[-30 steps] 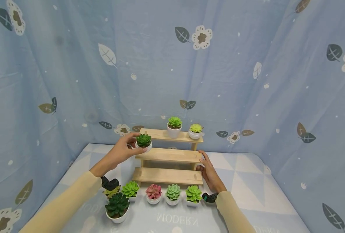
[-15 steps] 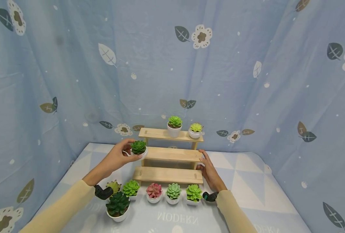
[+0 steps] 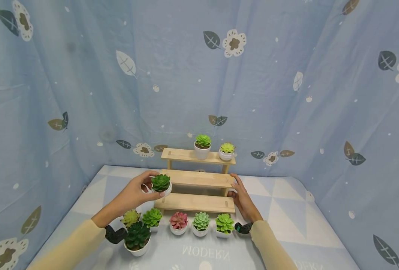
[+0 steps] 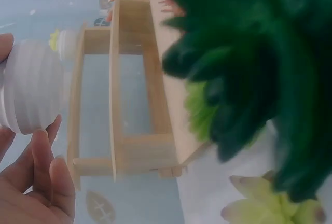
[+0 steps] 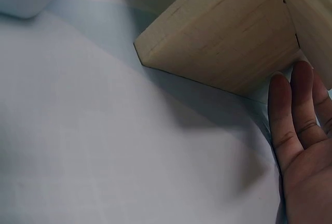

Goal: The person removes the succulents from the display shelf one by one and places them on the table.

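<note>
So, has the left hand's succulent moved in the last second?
Yes: against the wooden stand in the head view, the potted succulent has moved lower, nearer the bottom shelf.

"Where do I have the stand?"

"From my seat, the three-step stand [image 3: 199, 178] sits mid-table [image 3: 287, 225], with the curtain [image 3: 172, 97] behind it."

"And on its steps?"

"On the top step I see one plant near the middle [image 3: 202, 147] and another, the end plant [image 3: 226, 151], to its right."

"The hands?"

"My left hand [image 3: 136, 193] has the held plant [image 3: 160, 183] at the stand's left end; my right hand [image 3: 242, 198] is at the opposite end, by the middle step."

"In front?"

"I count four plants in a row [image 3: 178, 222] before the bottom step. Left of that row's leftmost are two more: a rear plant [image 3: 130, 217] and, before it, a front plant [image 3: 137, 237]."
</note>
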A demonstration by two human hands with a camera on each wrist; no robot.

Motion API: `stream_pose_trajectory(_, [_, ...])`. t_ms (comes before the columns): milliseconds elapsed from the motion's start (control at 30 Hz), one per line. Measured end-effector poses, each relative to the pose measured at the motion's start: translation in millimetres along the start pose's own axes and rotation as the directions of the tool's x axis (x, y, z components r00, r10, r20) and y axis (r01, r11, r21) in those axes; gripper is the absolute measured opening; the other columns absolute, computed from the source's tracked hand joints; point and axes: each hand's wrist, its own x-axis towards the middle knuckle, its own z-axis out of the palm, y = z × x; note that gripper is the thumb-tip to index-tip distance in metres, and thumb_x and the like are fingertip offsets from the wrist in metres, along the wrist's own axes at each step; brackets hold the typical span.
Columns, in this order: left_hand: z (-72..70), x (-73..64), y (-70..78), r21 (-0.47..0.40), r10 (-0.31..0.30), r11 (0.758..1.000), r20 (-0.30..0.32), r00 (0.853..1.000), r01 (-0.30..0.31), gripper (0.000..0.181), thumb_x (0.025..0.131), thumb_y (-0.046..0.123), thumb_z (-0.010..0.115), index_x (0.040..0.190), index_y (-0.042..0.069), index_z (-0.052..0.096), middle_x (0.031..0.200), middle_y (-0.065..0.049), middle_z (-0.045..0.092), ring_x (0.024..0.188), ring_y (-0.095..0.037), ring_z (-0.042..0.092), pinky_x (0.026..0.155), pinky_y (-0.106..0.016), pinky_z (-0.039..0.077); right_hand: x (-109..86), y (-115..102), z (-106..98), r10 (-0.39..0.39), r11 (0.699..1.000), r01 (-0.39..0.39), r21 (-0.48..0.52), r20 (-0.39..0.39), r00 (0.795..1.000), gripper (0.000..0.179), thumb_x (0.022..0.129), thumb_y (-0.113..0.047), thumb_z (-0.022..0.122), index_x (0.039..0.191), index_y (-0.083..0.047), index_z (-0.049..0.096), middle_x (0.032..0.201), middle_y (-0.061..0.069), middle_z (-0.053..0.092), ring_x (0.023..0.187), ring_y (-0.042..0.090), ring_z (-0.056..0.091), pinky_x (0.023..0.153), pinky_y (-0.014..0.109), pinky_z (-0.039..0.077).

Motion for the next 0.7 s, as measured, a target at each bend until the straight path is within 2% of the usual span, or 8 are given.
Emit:
stream_pose_trajectory(67, [1.4,-2.8,-0.6,0.006,0.01,1.0,0.002,1.0,-0.01,0.071,0.085,0.042,0.086,0.144,0.018,0.053,0.103,-0.008,0.055,0.089,-0.027,0.053,0.079,-0.04,0.048,-0.3,-0.5,0.0,-0.001,1.0,0.001,-0.002,-0.001,1.0,0.059,0.106,-0.049,0.052,0.159,-0.042,0.028,0.147,0.014,0.042,0.102,0.03,0.055,0.091,0.045,0.049])
stream_pose_trajectory(200, [4.6,-9.5,0.1,0.019,0.007,1.0,0.014,1.0,-0.008,0.07,0.085,0.041,0.086,0.142,0.018,0.054,0.104,-0.007,0.056,0.09,-0.026,0.054,0.081,-0.038,0.049,-0.4,0.4,-0.7,0.007,1.0,-0.007,0.001,-0.006,1.0,0.058,0.105,-0.051,0.052,0.158,-0.044,0.029,0.147,0.012,0.043,0.101,0.029,0.056,0.09,0.045,0.05])
stream_pose_trajectory(300, [7.9,-14.4,-0.9,0.022,-0.002,1.0,0.027,1.0,0.001,0.067,0.085,0.04,0.086,0.14,0.018,0.056,0.102,-0.006,0.057,0.089,-0.026,0.054,0.08,-0.037,0.049,0.1,1.9,-0.9,0.009,1.0,-0.009,0.005,-0.012,1.0,0.054,0.105,-0.052,0.052,0.155,-0.048,0.032,0.147,0.012,0.043,0.101,0.029,0.056,0.089,0.045,0.051])
stream_pose_trajectory(467, [14.3,-21.5,-3.6,0.02,-0.008,1.0,0.068,0.998,0.007,0.062,0.085,0.041,0.086,0.136,0.02,0.057,0.1,-0.005,0.058,0.089,-0.028,0.053,0.076,-0.035,0.047,0.6,3.1,-0.7,0.004,1.0,-0.004,0.005,-0.021,1.0,0.058,0.105,-0.052,0.052,0.158,-0.046,0.029,0.147,0.011,0.043,0.103,0.03,0.056,0.089,0.046,0.051])
stream_pose_trajectory(600, [19.1,-29.0,-4.8,0.054,0.011,0.998,0.101,0.995,-0.017,0.061,0.085,0.045,0.085,0.133,0.019,0.057,0.1,-0.002,0.06,0.088,-0.027,0.054,0.072,-0.033,0.045,0.5,2.9,0.0,0.006,1.0,-0.006,0.003,-0.021,1.0,0.06,0.104,-0.053,0.053,0.159,-0.045,0.028,0.147,0.012,0.042,0.101,0.029,0.055,0.089,0.045,0.05])
stream_pose_trajectory(700, [22.5,-33.7,-4.8,0.088,0.049,0.994,0.12,0.992,-0.06,0.058,0.086,0.046,0.084,0.131,0.019,0.058,0.1,0.002,0.062,0.085,-0.022,0.057,0.068,-0.031,0.046,0.1,2.5,0.5,0.008,1.0,-0.008,0.008,-0.025,1.0,0.059,0.105,-0.052,0.052,0.158,-0.045,0.028,0.149,0.012,0.04,0.1,0.027,0.054,0.089,0.043,0.049])
